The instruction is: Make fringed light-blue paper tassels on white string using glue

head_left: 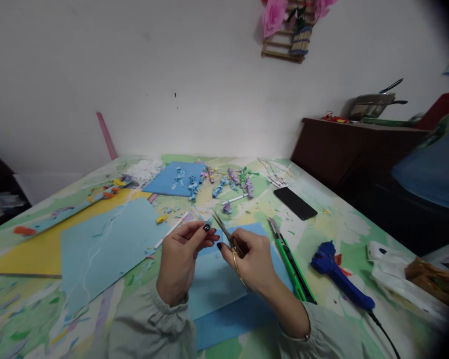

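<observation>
My right hand [251, 260] is closed around small gold-handled scissors [227, 237], their blades pointing up and left. My left hand [182, 253] pinches something thin and small at its fingertips, right beside the blades; I cannot make out what it is. Both hands hover over a blue foam sheet [224, 299] at the near edge of the table. A white stick [171, 230] lies just left of my left hand.
A green utility knife [290, 259] and a blue glue gun [336, 275] lie right of my hands. A black phone [295, 203] sits farther back. Light blue [105, 244] and yellow sheets [33, 254] cover the left. Several curled paper pieces [217, 183] lie at the back.
</observation>
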A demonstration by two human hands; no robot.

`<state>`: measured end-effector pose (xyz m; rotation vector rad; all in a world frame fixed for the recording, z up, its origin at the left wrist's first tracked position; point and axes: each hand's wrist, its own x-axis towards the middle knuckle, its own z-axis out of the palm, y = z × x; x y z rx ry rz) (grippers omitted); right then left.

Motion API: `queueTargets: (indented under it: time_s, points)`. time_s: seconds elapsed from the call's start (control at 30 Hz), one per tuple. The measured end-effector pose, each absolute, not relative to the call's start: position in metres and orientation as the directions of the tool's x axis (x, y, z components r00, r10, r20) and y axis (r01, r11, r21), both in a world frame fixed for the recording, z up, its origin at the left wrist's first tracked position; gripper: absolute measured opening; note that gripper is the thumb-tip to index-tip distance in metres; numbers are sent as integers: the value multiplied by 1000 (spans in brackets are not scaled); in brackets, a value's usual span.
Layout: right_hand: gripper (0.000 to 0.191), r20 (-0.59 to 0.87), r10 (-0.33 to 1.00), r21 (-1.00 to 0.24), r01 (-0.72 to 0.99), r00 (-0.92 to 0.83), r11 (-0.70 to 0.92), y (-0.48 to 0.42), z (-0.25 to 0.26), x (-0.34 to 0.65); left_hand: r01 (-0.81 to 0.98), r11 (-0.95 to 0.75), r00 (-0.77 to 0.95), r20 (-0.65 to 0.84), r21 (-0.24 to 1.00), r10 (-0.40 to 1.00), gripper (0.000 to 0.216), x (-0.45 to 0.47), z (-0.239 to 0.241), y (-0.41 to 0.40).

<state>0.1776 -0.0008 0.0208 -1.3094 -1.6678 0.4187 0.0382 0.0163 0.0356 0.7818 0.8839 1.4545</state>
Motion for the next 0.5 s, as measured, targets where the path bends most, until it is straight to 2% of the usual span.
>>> queueTargets:
  time_s: [0.2,0.5]
  points:
    - [26,537,844,-593,706,-11,386,-2,14,173,-527,-3,-61,-34,850,998,23,40,36,15]
    - [23,579,815,-553,736,2,391,-2,9,171,-567,7,-67,-54,824,996,22,43,34,15]
